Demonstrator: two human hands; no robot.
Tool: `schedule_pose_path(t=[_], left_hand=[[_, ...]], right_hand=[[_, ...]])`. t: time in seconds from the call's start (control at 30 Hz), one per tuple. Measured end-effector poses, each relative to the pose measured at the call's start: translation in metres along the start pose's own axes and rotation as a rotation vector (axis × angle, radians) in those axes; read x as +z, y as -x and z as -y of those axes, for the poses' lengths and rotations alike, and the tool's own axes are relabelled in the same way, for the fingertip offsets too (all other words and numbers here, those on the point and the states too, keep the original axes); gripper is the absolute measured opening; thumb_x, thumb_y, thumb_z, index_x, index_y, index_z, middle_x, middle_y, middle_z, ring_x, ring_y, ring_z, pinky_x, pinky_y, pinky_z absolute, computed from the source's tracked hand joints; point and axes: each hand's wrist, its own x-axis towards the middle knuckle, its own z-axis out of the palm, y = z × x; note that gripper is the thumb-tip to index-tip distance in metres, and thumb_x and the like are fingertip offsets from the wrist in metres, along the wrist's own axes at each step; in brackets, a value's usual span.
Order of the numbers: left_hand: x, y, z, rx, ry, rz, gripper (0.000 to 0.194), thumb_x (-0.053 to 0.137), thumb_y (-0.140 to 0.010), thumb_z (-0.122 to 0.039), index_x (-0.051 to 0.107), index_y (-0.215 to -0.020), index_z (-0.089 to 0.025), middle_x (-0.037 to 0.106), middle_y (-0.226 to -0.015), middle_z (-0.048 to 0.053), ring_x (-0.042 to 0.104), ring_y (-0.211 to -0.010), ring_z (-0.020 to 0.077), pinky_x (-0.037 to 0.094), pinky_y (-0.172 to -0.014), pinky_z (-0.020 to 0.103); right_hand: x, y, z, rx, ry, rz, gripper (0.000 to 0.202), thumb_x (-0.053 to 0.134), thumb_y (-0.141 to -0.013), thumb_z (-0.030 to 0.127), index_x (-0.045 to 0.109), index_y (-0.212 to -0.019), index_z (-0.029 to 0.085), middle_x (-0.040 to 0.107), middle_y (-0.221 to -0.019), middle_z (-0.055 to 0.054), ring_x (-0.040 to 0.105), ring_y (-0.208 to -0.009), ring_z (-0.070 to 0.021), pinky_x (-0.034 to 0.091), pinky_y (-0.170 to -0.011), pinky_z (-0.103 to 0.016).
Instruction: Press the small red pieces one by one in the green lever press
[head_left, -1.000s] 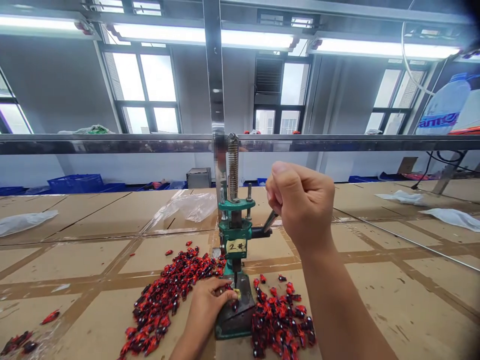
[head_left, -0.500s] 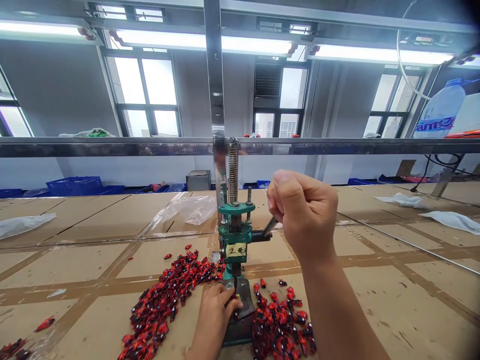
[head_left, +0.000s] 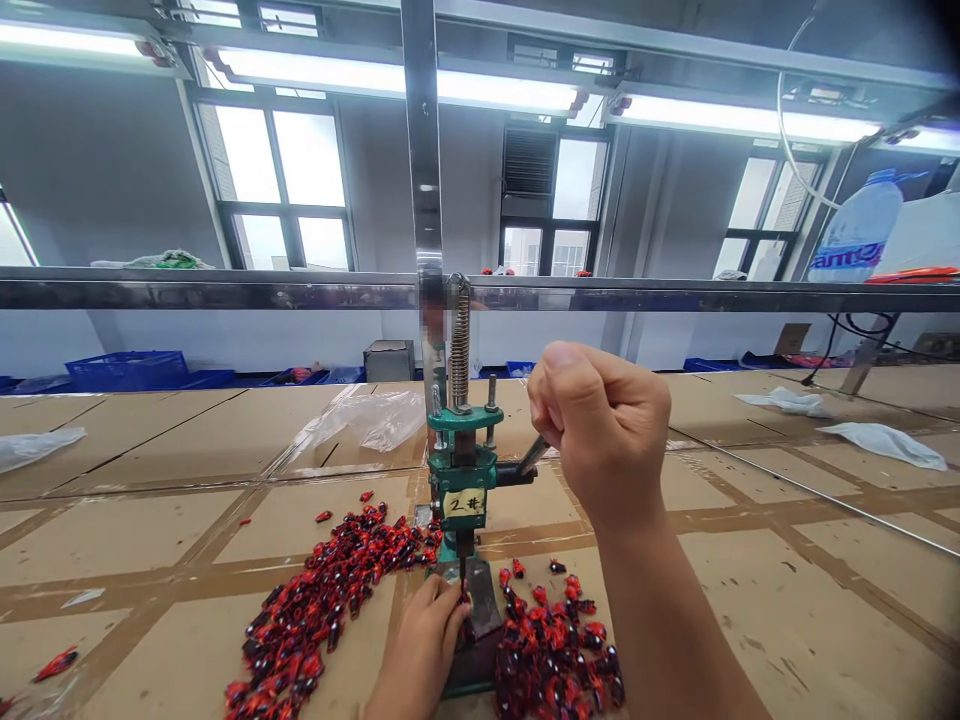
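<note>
A green hand press (head_left: 463, 480) with a "2 #" label and a tall spring stands in front of me. My right hand (head_left: 604, 420) is wrapped round the press lever (head_left: 534, 455), to the right of the press body. At the press base, my left hand (head_left: 426, 635) pinches a small red and black part (head_left: 465, 600) beneath the thin punch; fingers partly hide it. A long pile of red and black parts (head_left: 337, 580) spreads to the left of the press. Another pile of such parts (head_left: 551, 640) lies close on the right.
Taped cardboard (head_left: 172, 540) covers the table. A clear plastic bag (head_left: 382, 415) lies behind the press. A metal post (head_left: 424, 150) and rail (head_left: 225, 290) stand behind it. A thin rod (head_left: 810, 485) and white bags (head_left: 885, 443) lie to the right.
My left fingers have drawn together at the small part, the thumb tucking in under the punch. My right hand stays on the lever. The whole view has shifted slightly.
</note>
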Motion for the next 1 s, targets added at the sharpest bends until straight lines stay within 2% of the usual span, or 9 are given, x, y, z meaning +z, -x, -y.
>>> schedule_pose_path(t=[0.23, 0.4, 0.6, 0.73, 0.9, 1.0], left_hand=[[-0.01, -0.005, 0.004, 0.034, 0.004, 0.047, 0.019, 0.057, -0.097, -0.029, 0.076, -0.099, -0.026, 0.072, -0.098, 0.005, 0.07, -0.092, 0.0218, 0.056, -0.084, 0.032], [-0.019, -0.006, -0.001, 0.025, 0.044, 0.085, 0.02, 0.056, -0.097, -0.029, 0.076, -0.1, -0.025, 0.072, -0.097, 0.005, 0.07, -0.092, 0.0216, 0.056, -0.083, 0.032], [-0.033, -0.003, -0.007, 0.04, 0.047, -0.002, 0.022, 0.058, -0.096, -0.031, 0.077, -0.107, -0.03, 0.073, -0.105, 0.005, 0.071, -0.098, 0.0217, 0.058, -0.087, 0.032], [-0.026, -0.003, 0.001, 0.127, 0.05, -0.038, 0.023, 0.057, -0.098, -0.034, 0.078, -0.104, -0.029, 0.075, -0.098, 0.004, 0.073, -0.091, 0.0205, 0.06, -0.081, 0.03], [-0.008, -0.005, 0.013, 0.205, 0.056, -0.228, 0.037, 0.054, -0.098, -0.052, 0.078, -0.101, -0.023, 0.078, -0.095, 0.007, 0.075, -0.088, 0.0218, 0.062, -0.079, 0.032], [-0.003, -0.004, 0.015, 0.196, 0.07, -0.265, 0.042, 0.054, -0.096, -0.057, 0.079, -0.097, -0.024, 0.078, -0.092, 0.006, 0.076, -0.085, 0.0214, 0.063, -0.076, 0.032]], right_hand=[[-0.001, 0.001, -0.001, 0.018, 0.006, -0.007, 0.05, 0.055, -0.101, 0.033, 0.036, -0.057, 0.018, 0.039, -0.056, 0.002, 0.034, -0.049, -0.0066, 0.023, -0.044, -0.026], [-0.001, 0.001, 0.0, -0.007, -0.001, -0.005, 0.05, 0.054, -0.101, 0.031, 0.037, -0.056, 0.017, 0.038, -0.056, 0.003, 0.035, -0.05, -0.0065, 0.024, -0.046, -0.026], [0.001, 0.001, -0.002, -0.01, -0.003, -0.013, 0.05, 0.055, -0.101, 0.03, 0.036, -0.056, 0.017, 0.037, -0.057, 0.003, 0.034, -0.05, -0.0062, 0.022, -0.047, -0.028], [0.002, 0.0, -0.002, -0.014, -0.006, -0.027, 0.05, 0.055, -0.1, 0.029, 0.036, -0.055, 0.017, 0.036, -0.057, 0.003, 0.034, -0.051, -0.0064, 0.021, -0.047, -0.028], [0.001, 0.001, -0.001, -0.014, -0.008, -0.026, 0.05, 0.055, -0.1, 0.03, 0.037, -0.055, 0.017, 0.037, -0.056, 0.003, 0.034, -0.05, -0.0067, 0.021, -0.046, -0.028], [0.0, 0.003, -0.001, -0.011, -0.012, -0.019, 0.05, 0.056, -0.099, 0.032, 0.037, -0.055, 0.018, 0.038, -0.057, 0.003, 0.035, -0.051, -0.0068, 0.022, -0.046, -0.028]])
